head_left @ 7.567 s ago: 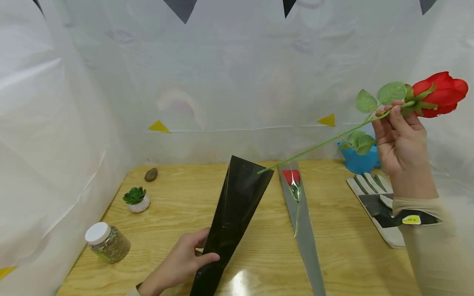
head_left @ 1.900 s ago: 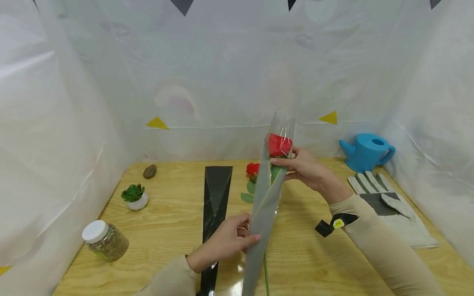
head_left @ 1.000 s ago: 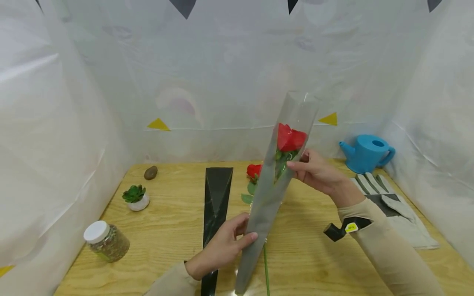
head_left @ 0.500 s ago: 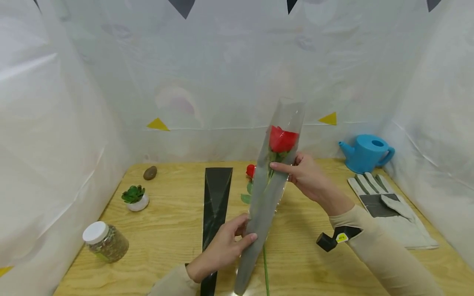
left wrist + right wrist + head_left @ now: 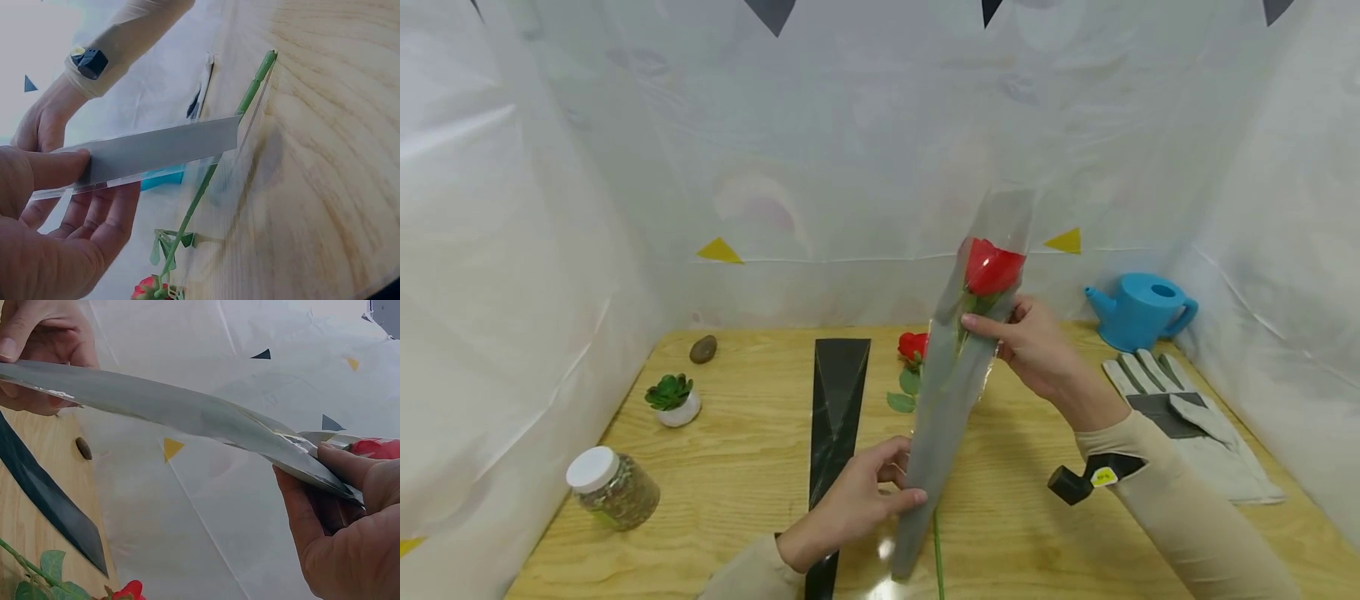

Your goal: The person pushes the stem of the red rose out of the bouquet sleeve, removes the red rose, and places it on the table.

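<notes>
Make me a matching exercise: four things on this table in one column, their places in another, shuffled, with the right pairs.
Things:
1. wrapped rose
2. black sleeve
3. watering can
4. jar

Places:
A. near left corner of the table
B. far right corner
C. held up by the left hand and right hand
D. flat on the table's middle

Pairs: 1-C, 2-D, 3-B, 4-A
</notes>
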`<state>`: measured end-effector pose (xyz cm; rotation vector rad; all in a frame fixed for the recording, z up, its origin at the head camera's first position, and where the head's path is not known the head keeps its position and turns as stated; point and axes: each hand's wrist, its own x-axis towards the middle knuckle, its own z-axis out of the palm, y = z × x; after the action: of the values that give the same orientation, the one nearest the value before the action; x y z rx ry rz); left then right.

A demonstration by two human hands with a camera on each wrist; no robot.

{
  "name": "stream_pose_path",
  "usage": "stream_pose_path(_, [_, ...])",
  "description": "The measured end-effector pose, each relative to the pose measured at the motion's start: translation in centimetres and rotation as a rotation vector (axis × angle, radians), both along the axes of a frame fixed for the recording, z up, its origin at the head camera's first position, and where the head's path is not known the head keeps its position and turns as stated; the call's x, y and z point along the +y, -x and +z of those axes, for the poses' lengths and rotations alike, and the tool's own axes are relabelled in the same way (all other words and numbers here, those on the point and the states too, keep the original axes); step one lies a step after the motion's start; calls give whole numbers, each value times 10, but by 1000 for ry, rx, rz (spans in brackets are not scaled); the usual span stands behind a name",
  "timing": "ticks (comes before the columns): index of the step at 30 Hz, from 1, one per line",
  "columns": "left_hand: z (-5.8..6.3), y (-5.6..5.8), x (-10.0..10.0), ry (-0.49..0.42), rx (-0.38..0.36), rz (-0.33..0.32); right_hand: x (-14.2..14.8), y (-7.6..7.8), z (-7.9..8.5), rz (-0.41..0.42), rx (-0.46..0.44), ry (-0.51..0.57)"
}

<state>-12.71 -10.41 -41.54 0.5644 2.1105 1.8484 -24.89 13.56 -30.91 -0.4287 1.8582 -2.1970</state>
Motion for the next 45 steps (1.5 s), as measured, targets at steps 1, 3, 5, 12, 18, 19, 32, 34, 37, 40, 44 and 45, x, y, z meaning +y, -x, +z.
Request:
stream_pose_path(1, [0, 0, 0, -10, -1, -9, 0, 0, 0, 5, -5, 13])
stream_pose_path(3, [0, 0, 1, -23, 1, -27, 0, -1, 1, 15, -11, 34])
stream_pose_path(5, [-1, 0, 2, -22, 10, -39, 0, -2, 1, 23, -11, 42])
stream_pose_path(12, [-2, -3, 3, -21, 14, -33, -5, -3, -2, 37, 24, -10])
stream_pose_path(18, [-3, -4, 3, -25, 28, -41, -6, -3, -7, 53, 53, -22])
stream_pose_path(19, [-3, -4, 3, -23, 31, -44, -6, -4, -7, 52, 57, -26])
stream_pose_path(32, [-4, -5, 1, -9, 58, -33, -11, -9, -19, 56, 152, -163])
stream_pose_path(34, [-4, -5, 0, -10, 57, -24, -11, -9, -20, 57, 154, -162])
stream_pose_path(37, [-3, -5, 0, -10, 66, -10, -11, -9, -20, 68, 153, -143])
stream_pose_path(40, [-2, -5, 0, -16, 67, -4, -12, -10, -19, 67, 147, -151])
stream_pose_path(44, [-2, -4, 0, -17, 61, -3, -13, -13, -17, 53, 138, -205])
stream_pose_path(45, [-2, -4, 0, -15, 59, -1, -14, -14, -17, 53, 137, -214])
